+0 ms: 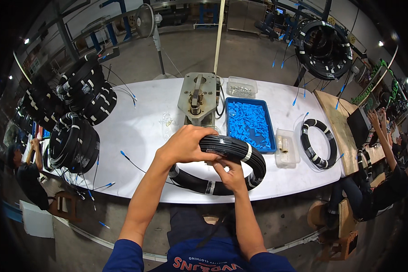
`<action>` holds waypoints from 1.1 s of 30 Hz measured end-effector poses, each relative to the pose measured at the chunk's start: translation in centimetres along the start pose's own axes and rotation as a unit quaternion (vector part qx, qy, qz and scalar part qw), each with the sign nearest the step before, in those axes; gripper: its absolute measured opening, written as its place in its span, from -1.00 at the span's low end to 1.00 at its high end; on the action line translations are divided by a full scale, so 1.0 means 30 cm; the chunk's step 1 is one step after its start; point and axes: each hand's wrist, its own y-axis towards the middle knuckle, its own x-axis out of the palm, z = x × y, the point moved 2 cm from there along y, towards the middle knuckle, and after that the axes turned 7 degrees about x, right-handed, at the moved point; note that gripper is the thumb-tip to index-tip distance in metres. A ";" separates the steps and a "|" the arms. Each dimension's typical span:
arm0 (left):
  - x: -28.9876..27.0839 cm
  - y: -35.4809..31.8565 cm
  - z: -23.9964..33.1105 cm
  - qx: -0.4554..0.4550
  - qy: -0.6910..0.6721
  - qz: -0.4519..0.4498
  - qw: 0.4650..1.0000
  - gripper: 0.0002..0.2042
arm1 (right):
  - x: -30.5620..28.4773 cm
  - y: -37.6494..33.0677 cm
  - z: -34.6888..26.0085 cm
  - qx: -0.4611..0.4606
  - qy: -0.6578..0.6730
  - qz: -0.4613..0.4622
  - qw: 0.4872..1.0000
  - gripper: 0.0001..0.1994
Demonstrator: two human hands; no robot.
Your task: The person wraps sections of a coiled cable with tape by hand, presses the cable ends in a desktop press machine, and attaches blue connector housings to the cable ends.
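Currently both hands are on the black cable coil (222, 165) at the table's near edge, centre. The left hand (186, 145) is clamped over the coil's top; the right hand (231, 174) pinches its inner side from below. The white table (136, 131) carries a metal press (197, 97) at the far edge, with a blue tray of blue parts (250, 123) beside it. A second coil (318, 143) lies flat near the right end. Stacked coils (77, 113) crowd the left end. It is a factory floor, with people seated on both sides.
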 end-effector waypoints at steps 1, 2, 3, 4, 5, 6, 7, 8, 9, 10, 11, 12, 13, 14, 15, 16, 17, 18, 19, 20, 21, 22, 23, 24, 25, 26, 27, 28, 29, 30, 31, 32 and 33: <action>0.001 0.005 -0.003 0.001 -0.002 0.000 1.000 -0.52 | 0.004 -0.010 0.003 0.001 -0.001 0.001 1.000 -0.86; 0.004 0.011 -0.007 -0.010 -0.004 -0.009 1.000 -0.53 | 0.005 -0.025 0.005 -0.023 0.004 0.010 1.000 -0.88; 0.007 0.016 -0.012 -0.022 -0.006 -0.018 1.000 -0.53 | 0.004 -0.041 0.007 -0.047 0.010 0.018 0.999 -0.89; 0.000 0.016 -0.017 -0.004 0.004 -0.009 1.000 -0.52 | -0.004 -0.045 0.052 -0.097 -0.046 -0.008 0.994 -0.82; 0.005 0.017 -0.026 -0.003 0.003 -0.009 1.000 -0.52 | 0.001 -0.053 0.078 -0.097 -0.046 -0.007 0.994 -0.82; 0.008 0.017 -0.033 0.000 -0.004 -0.002 1.000 -0.52 | 0.008 -0.060 0.107 -0.074 -0.002 0.017 0.997 -0.70; 0.005 0.020 -0.036 0.005 -0.010 0.006 1.000 -0.52 | 0.018 -0.055 0.121 -0.053 0.043 0.041 0.997 -0.57; 0.001 0.019 -0.033 0.005 -0.009 0.007 1.000 -0.52 | 0.030 -0.045 0.131 -0.066 0.033 0.060 0.995 -0.43; -0.002 0.015 -0.026 -0.005 -0.015 -0.006 1.000 -0.52 | 0.036 -0.036 0.139 -0.067 0.033 0.060 0.995 -0.43; -0.003 0.013 -0.019 -0.014 -0.020 -0.016 1.000 -0.52 | 0.034 -0.025 0.140 -0.055 0.050 0.082 0.994 -0.47; -0.005 0.008 -0.014 -0.013 -0.018 -0.013 1.000 -0.52 | 0.034 -0.011 0.143 -0.043 0.068 0.104 0.991 -0.51; -0.007 0.002 -0.009 -0.003 -0.009 -0.011 1.000 -0.52 | 0.043 0.019 0.154 -0.054 0.112 0.110 0.986 -0.57; 0.001 0.002 -0.004 0.009 -0.003 -0.012 1.000 -0.53 | 0.022 0.052 0.152 -0.055 0.110 0.111 0.986 -0.57; -0.006 0.000 0.015 0.004 -0.016 -0.010 1.000 -0.53 | 0.000 0.098 0.134 -0.084 0.058 0.092 0.991 -0.55; 0.000 -0.008 0.021 0.005 -0.014 -0.011 1.000 -0.53 | -0.026 0.145 0.116 -0.113 0.005 0.073 0.991 -0.53; 0.005 -0.017 0.028 0.016 -0.002 0.001 1.000 -0.52 | -0.054 0.204 0.122 -0.078 0.235 -0.018 0.969 -0.54; 0.008 -0.027 0.032 0.025 0.011 0.015 1.000 -0.52 | -0.074 0.240 0.091 -0.035 0.296 -0.041 0.954 -0.52; 0.006 -0.035 0.043 0.013 0.011 0.019 1.000 -0.52 | -0.076 0.261 0.059 -0.078 0.252 -0.060 0.963 -0.52; 0.000 -0.033 0.060 -0.010 0.010 -0.010 1.000 -0.43 | -0.082 0.271 0.037 -0.123 0.205 -0.078 0.968 -0.51; -0.001 -0.031 0.065 -0.023 -0.003 -0.001 1.000 -0.37 | -0.088 0.277 0.047 -0.126 0.203 -0.077 0.968 -0.51; -0.003 -0.027 0.067 -0.036 -0.017 0.008 0.999 -0.31 | -0.095 0.279 0.067 -0.141 0.225 -0.072 0.961 -0.50; -0.009 -0.028 0.063 -0.036 -0.014 0.010 0.999 -0.31 | -0.084 0.282 0.059 -0.154 0.251 -0.071 0.953 -0.49; -0.015 -0.033 0.049 -0.077 -0.064 0.032 0.994 -0.30 | -0.076 0.282 0.052 -0.156 0.252 -0.073 0.952 -0.49; -0.018 -0.035 0.035 -0.118 -0.114 0.055 0.985 -0.29 | -0.072 0.281 0.046 -0.155 0.268 -0.063 0.949 -0.49; -0.019 -0.023 0.019 -0.118 -0.114 0.054 0.985 -0.29 | -0.067 0.274 0.035 -0.152 0.283 -0.052 0.945 -0.50; -0.021 -0.003 -0.015 -0.195 -0.148 0.074 0.967 -0.30 | -0.066 0.276 0.037 -0.143 0.284 -0.048 0.947 -0.49; -0.021 0.003 -0.036 -0.270 -0.181 0.092 0.941 -0.31 | -0.062 0.279 0.040 -0.142 0.284 -0.048 0.947 -0.49; -0.022 0.009 -0.028 -0.258 -0.152 0.062 0.952 -0.39 | -0.064 0.289 0.040 -0.158 0.256 -0.049 0.953 -0.48; -0.021 0.014 -0.040 -0.258 -0.152 0.063 0.952 -0.39 | -0.065 0.295 0.042 -0.173 0.227 -0.050 0.957 -0.47; -0.012 0.021 -0.062 -0.240 -0.182 0.020 0.953 -0.42 | -0.068 0.298 0.046 -0.165 0.234 -0.058 0.956 -0.46; -0.006 0.029 -0.067 -0.221 -0.211 -0.024 0.952 -0.45 | -0.072 0.302 0.052 -0.165 0.233 -0.057 0.957 -0.46; -0.003 0.027 -0.059 -0.226 -0.233 0.001 0.946 -0.53 | -0.077 0.304 0.056 -0.176 0.229 -0.063 0.955 -0.44; 0.001 0.031 -0.063 -0.225 -0.234 0.000 0.946 -0.53 | -0.083 0.305 0.061 -0.186 0.224 -0.067 0.954 -0.43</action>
